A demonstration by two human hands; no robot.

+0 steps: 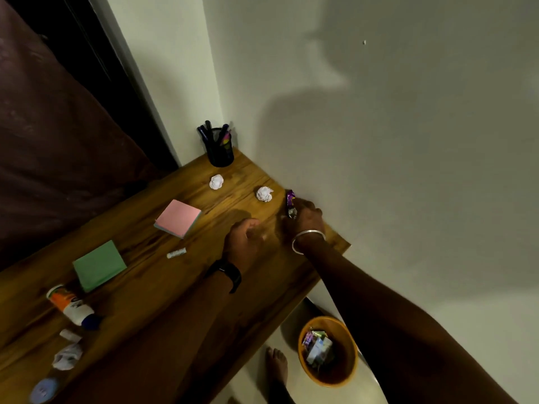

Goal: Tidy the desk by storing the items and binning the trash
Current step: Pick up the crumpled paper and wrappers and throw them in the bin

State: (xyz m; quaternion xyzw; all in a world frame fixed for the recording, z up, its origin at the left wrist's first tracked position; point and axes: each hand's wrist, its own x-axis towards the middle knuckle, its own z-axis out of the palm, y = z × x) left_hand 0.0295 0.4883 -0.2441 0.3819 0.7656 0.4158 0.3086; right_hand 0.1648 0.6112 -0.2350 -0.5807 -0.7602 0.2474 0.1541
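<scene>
**Reaching for a wrapper at the wall edge**

Standing nearest the camera, on the floor below the surface's corner, an orange bin (328, 351) holds crumpled wrappers and packets, with a bare foot (276, 364) just beside it. At the near left end of the wooden surface (163, 301) lie a pale round lid (43, 390), a crumpled paper (67, 357) and a small white scrap (69, 335). Just beyond them a glue bottle (73, 306) with an orange label lies on its side, its dark cap pointing toward the near edge. Farther on rests a green sticky-note pad (99, 265), then a small white eraser (176, 253), then a pink sticky-note pad (178, 218).

The left hand (243, 240), a black watch on its wrist, hovers over the middle of the surface with fingers loosely curled and nothing in it. The right hand (304, 218), a silver bangle on its wrist, is closed around the lower end of a purple snack wrapper (290, 204) at the edge next to the wall; the wrapper's upper end sticks up out of the grip.

Beyond the hands, two white paper balls sit apart on the surface, one (264, 194) near the wrapper and one (216, 181) farther left. In the far corner against the wall stands a black mesh pen holder (220, 151) filled with pens.
</scene>
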